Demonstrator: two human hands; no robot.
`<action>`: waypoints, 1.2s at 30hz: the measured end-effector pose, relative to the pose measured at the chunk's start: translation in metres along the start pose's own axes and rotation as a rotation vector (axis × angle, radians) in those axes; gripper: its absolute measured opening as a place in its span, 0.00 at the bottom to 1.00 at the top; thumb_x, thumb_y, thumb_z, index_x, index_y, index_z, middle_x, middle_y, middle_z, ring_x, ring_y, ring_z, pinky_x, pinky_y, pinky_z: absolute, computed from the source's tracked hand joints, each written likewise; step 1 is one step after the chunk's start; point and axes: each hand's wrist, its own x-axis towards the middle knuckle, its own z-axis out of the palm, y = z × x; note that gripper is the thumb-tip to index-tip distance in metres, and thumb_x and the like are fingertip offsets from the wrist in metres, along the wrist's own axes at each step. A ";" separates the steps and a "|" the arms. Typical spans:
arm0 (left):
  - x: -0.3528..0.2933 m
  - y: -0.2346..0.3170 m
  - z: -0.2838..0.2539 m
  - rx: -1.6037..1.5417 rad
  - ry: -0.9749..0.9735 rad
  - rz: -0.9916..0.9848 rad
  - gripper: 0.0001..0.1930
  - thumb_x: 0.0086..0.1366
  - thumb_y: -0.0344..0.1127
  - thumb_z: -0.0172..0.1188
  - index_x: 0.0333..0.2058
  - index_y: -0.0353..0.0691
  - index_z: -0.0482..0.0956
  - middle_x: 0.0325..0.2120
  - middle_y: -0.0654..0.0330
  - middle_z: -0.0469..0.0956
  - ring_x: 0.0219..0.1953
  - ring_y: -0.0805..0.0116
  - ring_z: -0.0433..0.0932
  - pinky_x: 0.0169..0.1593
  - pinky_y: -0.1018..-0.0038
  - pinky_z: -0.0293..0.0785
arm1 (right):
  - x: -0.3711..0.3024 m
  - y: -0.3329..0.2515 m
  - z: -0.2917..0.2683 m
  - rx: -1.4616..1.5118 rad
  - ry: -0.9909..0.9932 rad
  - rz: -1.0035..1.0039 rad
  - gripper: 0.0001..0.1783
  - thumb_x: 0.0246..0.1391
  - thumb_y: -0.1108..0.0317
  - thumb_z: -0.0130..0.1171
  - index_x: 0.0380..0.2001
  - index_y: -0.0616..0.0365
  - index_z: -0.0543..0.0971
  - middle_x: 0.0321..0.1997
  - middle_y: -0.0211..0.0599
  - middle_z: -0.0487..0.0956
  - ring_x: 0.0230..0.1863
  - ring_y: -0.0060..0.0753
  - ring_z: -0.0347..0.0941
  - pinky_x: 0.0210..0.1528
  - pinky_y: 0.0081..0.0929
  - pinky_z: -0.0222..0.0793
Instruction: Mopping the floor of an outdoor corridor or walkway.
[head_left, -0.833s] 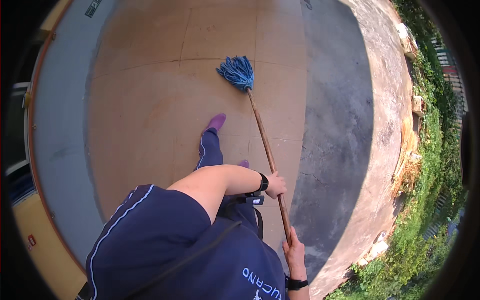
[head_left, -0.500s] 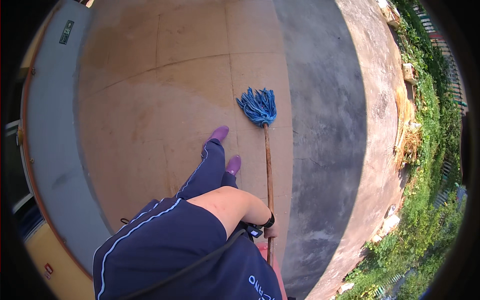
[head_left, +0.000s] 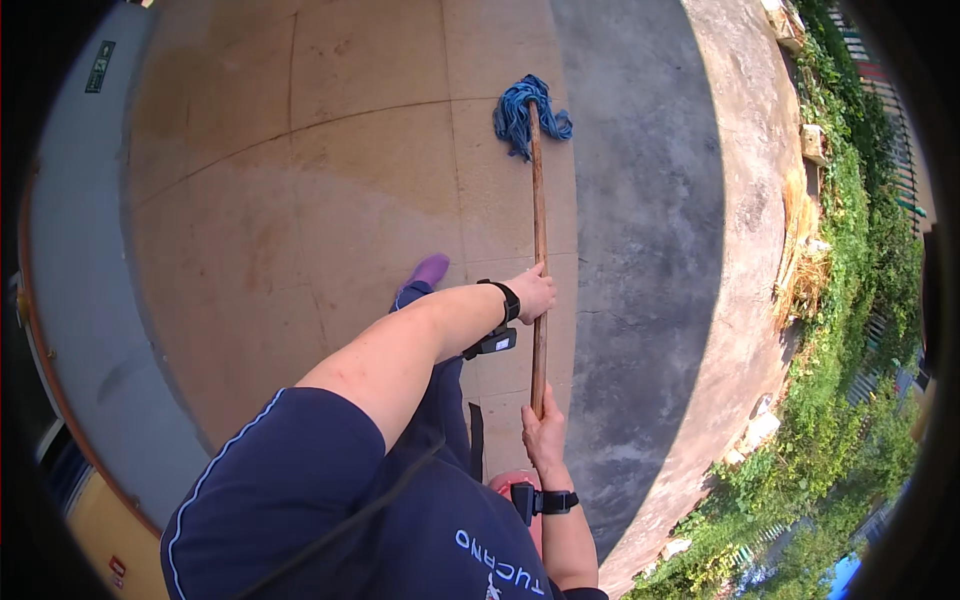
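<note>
A mop with a wooden handle stretches away from me over the tan floor. Its blue string head lies at the far end, near the border of the tan floor and the dark grey strip. My left hand, with a black band at the wrist, is closed round the middle of the handle. Lower down, close to my body, my right hand grips the handle's near end. A black device on a strap sits at each wrist.
A purple boot shows on the tan floor. Something pink, partly hidden by my body, is by my right wrist. A grey-blue wall runs along the left. Past the dark strip, dry straw and green plants line the right.
The mop head has moved farther away, and its strings now bunch round the handle's end. My left hand has reached forward with the handle. My right hand has come into view.
</note>
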 end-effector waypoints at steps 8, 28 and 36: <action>-0.067 -0.129 -0.032 0.094 0.149 -0.261 0.14 0.48 0.38 0.62 0.35 0.45 0.73 0.41 0.62 0.70 0.60 0.65 0.55 0.55 0.56 0.57 | 0.099 -0.079 0.092 0.157 -0.127 -0.085 0.26 0.49 0.76 0.48 0.53 0.51 0.63 0.13 0.24 0.62 0.09 0.19 0.59 0.09 0.20 0.56; -0.132 0.435 0.226 -0.096 -0.613 0.545 0.15 0.47 0.40 0.60 0.38 0.51 0.78 0.33 0.63 0.79 0.39 0.62 0.76 0.47 0.51 0.59 | -0.468 0.277 -0.001 -0.556 -0.021 0.206 0.35 0.44 0.70 0.59 0.58 0.46 0.61 0.33 0.53 0.77 0.33 0.56 0.74 0.36 0.43 0.71; -0.175 0.422 0.244 -0.386 -0.202 0.318 0.11 0.50 0.36 0.57 0.34 0.44 0.75 0.33 0.60 0.76 0.42 0.61 0.73 0.45 0.57 0.64 | -0.465 0.227 0.010 -0.909 0.000 0.035 0.35 0.50 0.69 0.50 0.62 0.42 0.54 0.28 0.57 0.75 0.28 0.56 0.73 0.30 0.45 0.67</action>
